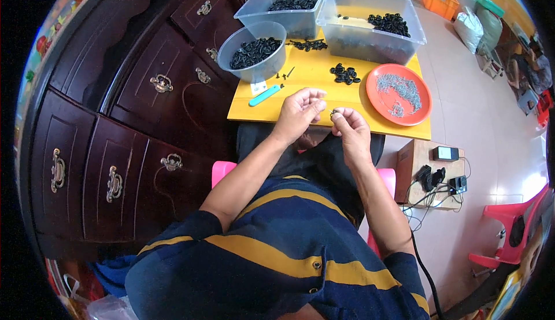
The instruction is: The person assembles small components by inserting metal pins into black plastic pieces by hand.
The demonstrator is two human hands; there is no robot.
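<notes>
Over the near edge of the yellow table [243, 112], my right hand [352, 132] pinches a small dark ring-like part [334, 113] between thumb and fingertips. My left hand [298, 117] is just left of it, its thumb and fingers closed together; anything between them is too small to make out. Ahead of my hands lies a little heap of black oval parts [345, 74]. A round orange-red plate [428, 103] to the right carries many thin silvery metal pieces [403, 91]. On the left lies a turquoise-handled tool [265, 95], with a few small dark bits beyond it.
A round clear tub [279, 37] and two rectangular clear bins [248, 15] with black parts stand along the back. More black pieces [307, 45] lie between them. Dark drawers [121, 141] flank the left. A wooden box [413, 164] with adapters and cables stands right.
</notes>
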